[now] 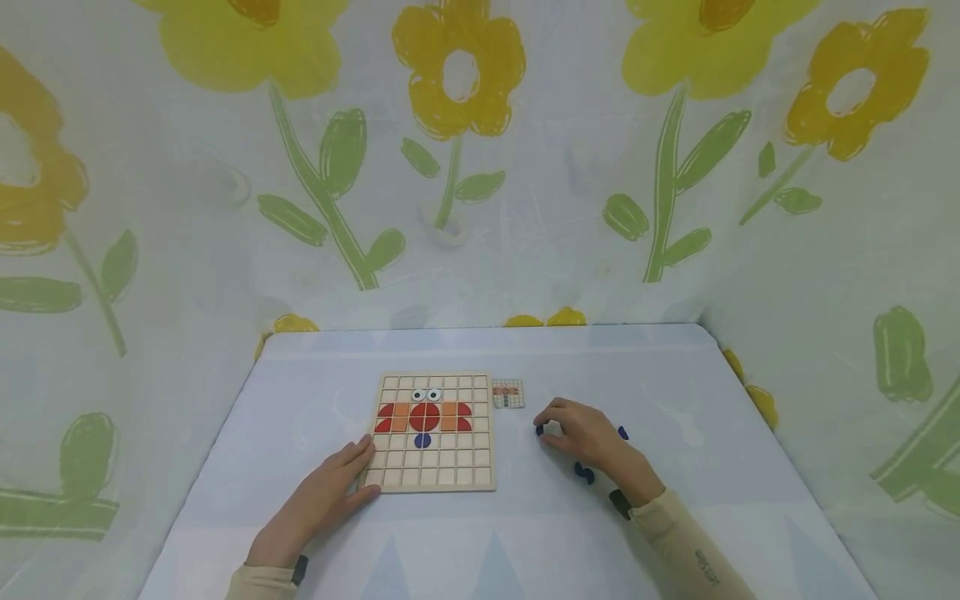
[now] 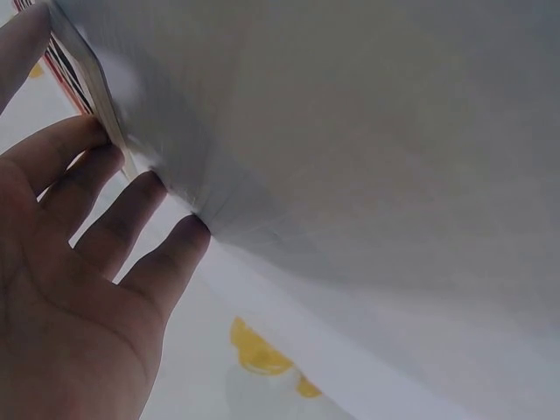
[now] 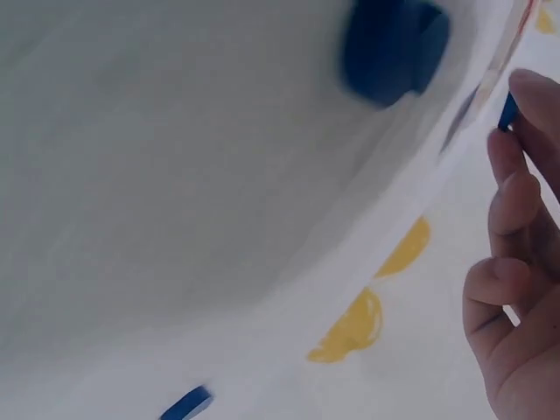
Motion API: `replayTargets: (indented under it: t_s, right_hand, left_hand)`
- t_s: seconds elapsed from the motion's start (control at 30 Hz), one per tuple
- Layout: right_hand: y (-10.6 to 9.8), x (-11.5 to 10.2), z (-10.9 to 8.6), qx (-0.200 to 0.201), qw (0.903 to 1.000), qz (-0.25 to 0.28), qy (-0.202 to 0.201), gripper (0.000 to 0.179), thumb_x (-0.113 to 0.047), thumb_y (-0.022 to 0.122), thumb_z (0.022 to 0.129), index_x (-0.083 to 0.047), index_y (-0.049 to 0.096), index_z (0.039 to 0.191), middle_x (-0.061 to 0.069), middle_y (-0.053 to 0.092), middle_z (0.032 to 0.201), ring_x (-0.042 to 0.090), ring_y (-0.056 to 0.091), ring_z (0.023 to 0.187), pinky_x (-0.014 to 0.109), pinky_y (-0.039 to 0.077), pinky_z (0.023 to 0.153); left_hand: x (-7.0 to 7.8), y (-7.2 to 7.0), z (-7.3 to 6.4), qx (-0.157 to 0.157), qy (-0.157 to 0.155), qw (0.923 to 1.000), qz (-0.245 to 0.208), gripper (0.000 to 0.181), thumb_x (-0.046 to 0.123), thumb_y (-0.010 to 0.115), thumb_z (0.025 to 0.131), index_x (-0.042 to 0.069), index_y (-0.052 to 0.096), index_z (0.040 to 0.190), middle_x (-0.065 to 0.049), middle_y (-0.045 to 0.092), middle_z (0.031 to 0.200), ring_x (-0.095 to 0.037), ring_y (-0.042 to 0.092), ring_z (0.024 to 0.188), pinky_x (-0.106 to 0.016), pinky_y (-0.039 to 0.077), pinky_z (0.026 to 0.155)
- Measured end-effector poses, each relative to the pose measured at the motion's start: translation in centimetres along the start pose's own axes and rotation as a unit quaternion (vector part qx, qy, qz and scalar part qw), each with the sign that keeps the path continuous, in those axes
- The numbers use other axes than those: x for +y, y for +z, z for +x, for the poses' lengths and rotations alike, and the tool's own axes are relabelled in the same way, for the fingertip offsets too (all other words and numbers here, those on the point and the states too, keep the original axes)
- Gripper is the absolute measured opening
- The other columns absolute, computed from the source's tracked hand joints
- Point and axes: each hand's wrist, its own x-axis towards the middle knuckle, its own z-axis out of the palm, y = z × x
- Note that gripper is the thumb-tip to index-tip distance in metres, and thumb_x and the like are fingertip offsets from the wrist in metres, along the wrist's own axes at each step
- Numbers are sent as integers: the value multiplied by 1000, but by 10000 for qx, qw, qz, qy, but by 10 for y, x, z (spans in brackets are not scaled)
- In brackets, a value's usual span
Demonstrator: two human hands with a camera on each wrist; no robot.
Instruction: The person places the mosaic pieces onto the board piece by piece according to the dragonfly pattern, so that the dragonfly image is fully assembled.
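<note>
A wooden grid board (image 1: 450, 479) lies on the table, left of the middle. On it are red quarter-round pieces (image 1: 424, 417), orange squares (image 1: 449, 416), two eye pieces (image 1: 426, 395) and a blue disc shape (image 1: 422, 440). My left hand (image 1: 322, 500) rests at the board's left edge, fingers extended; in the left wrist view its fingertips touch the board's side (image 2: 96, 83). To the right of the board, my right hand (image 1: 592, 437) pinches a small dark-blue piece (image 1: 539, 430) between thumb and finger. The right wrist view shows this piece's edge (image 3: 507, 112).
A small pattern card (image 1: 507, 393) lies against the board's right side. Loose blue pieces (image 1: 584, 473) lie beneath the right hand, and another blue piece (image 1: 622, 432) lies just beyond it. Flower-printed cloth (image 1: 525, 208) stands behind the white table (image 1: 600, 358).
</note>
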Motion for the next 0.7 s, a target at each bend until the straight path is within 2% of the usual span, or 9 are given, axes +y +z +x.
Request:
replayTargets:
  t_s: [0.27, 0.5, 0.6, 0.7]
  right_hand:
    - [6, -17, 11, 489, 9982, 134, -316, 23, -22, 86, 84, -22, 78, 105, -10, 69, 101, 10, 65, 91, 26, 60, 83]
    - [11, -37, 20, 666, 9958, 155, -615, 27, -25, 86, 84, -21, 77, 109, -10, 68, 104, 10, 63, 89, 24, 59, 80]
    - [14, -46, 22, 758, 9942, 234, -731, 27, -25, 86, 84, -22, 77, 110, -8, 69, 108, 11, 65, 94, 26, 60, 84]
    - [17, -55, 26, 890, 9917, 222, -903, 26, -25, 85, 85, -23, 77, 108, -6, 70, 114, 16, 67, 112, 28, 59, 89]
  left_hand:
    - [-3, 2, 0, -9, 10, 10000, -54, 80, 45, 73, 92, 5, 43, 153, -11, 36, 162, -40, 34, 146, -57, 37, 115]
    - [0, -1, -1, 23, 22, 10000, -69, 79, 43, 74, 92, 4, 44, 152, -12, 37, 161, -41, 34, 146, -57, 37, 115]
    - [0, -1, -1, 1, -17, 10000, -78, 79, 43, 74, 91, 4, 43, 153, -12, 37, 161, -41, 34, 146, -57, 36, 115]
    - [1, -2, -1, -17, -62, 9999, -86, 80, 44, 75, 91, 5, 43, 153, -11, 37, 161, -40, 34, 147, -57, 36, 116]
